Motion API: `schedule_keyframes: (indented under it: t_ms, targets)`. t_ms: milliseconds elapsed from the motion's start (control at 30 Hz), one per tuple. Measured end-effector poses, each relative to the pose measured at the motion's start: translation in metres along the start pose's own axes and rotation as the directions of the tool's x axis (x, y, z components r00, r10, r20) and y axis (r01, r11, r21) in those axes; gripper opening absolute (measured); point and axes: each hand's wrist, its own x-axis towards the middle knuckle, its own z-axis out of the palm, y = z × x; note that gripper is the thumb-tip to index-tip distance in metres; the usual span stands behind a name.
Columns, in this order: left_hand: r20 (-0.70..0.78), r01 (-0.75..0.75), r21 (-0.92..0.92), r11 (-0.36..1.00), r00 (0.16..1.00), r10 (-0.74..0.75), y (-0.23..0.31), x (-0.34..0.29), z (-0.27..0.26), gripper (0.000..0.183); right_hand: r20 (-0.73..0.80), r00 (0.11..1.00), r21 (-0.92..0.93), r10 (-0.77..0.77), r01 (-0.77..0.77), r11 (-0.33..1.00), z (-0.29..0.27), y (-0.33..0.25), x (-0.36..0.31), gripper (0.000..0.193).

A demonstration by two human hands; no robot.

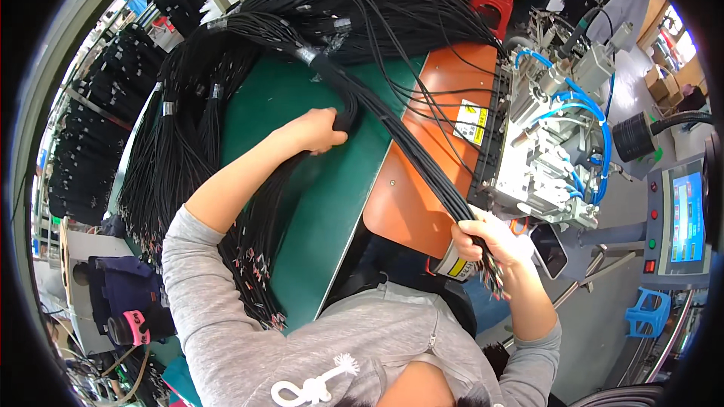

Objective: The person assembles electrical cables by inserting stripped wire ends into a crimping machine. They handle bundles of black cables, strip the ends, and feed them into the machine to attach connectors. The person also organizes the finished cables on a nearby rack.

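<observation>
My right hand point(490, 237) is closed round a bundle of thin black cables point(426, 162) close to its end. The loose ends, with reddish and pale wire tips point(494, 279), stick out below the fist. From there the bundle runs up and left across the orange board to a silvery tie point(308, 54). Over the green tabletop, my left hand point(317, 132) is closed round another hank of black cables point(348, 109), which hangs on down past my left forearm. Its fingers are partly hidden.
A large heap of tied black cables point(385, 11) covers the far table. To the right stands a metal machine point(543, 136) with blue air tubes, beside the orange board point(411, 196). A control screen point(686, 218) and a blue stool point(647, 313) are farther right. Someone sits at the back.
</observation>
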Motion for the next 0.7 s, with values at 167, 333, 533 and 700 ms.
schedule_keyframes:
  t_ms: [167, 333, 533, 700]
  targets:
    - [-0.496, 0.125, 0.378, 0.917, 0.864, 0.087, -0.046, 0.030, 0.026, 0.067, 0.068, 0.991, 0.238, -0.112, 0.093, 0.967, -0.015, 0.027, -0.013, 0.030]
    - [-0.546, -0.218, 0.633, 0.743, 0.555, 0.628, 0.041, 0.002, 0.051, 0.081, 0.032, 0.982, 0.287, -0.187, 0.170, 0.943, -0.024, 0.038, -0.008, 0.019]
    - [-0.120, -0.846, 0.506, 0.168, 0.124, 0.985, 0.126, -0.026, 0.103, 0.054, 0.022, 0.951, 0.156, -0.310, 0.303, 0.940, -0.008, 0.044, -0.016, 0.047]
    - [-0.172, -0.916, 0.383, 0.121, 0.058, 0.983, 0.139, -0.007, 0.116, 0.044, -0.047, 0.766, -0.250, -0.641, 0.612, 0.750, -0.021, 0.057, -0.047, 0.056]
